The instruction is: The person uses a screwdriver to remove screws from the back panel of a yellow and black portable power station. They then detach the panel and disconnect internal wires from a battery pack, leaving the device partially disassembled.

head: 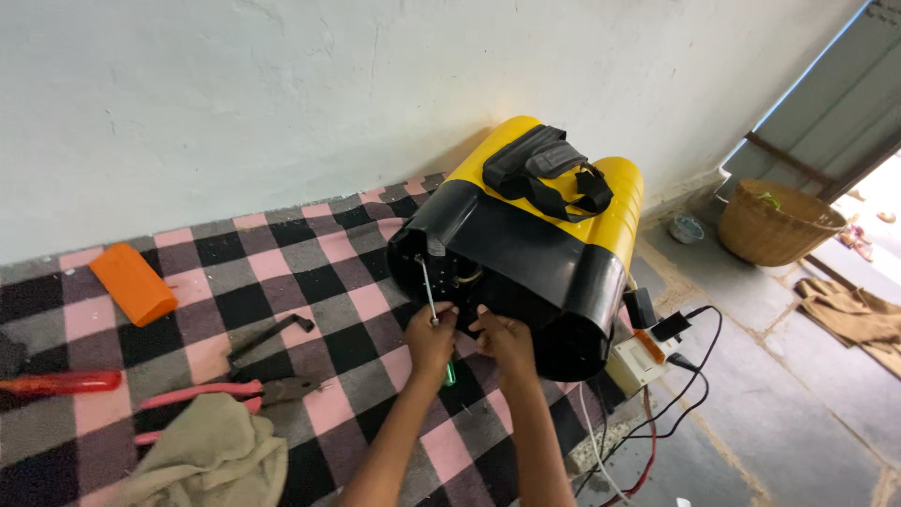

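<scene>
The left hand (430,340) is closed around a screwdriver (431,300) with a green handle, its slim metal shaft rising to the black base of a yellow-and-black tank (526,239) that lies on its side on a checked blanket (310,253). Just beside it, the right hand (505,340) presses against the lower edge of that same black base — whether its fingers pinch anything small cannot be made out. The tank rests near a pale wall, with black straps (549,174) lying across its yellow top. To the tank's left on the blanket lie an L-shaped key (272,335), pliers with pink handles (235,392), a crumpled beige cloth (211,455), a red-handled tool (61,383) and, farther off, an orange block (133,284). To the tank's right sit a white power strip (640,360) with black plugs and cables trailing over the floor — beyond them a woven basket (779,223) stands by the doorway.
</scene>
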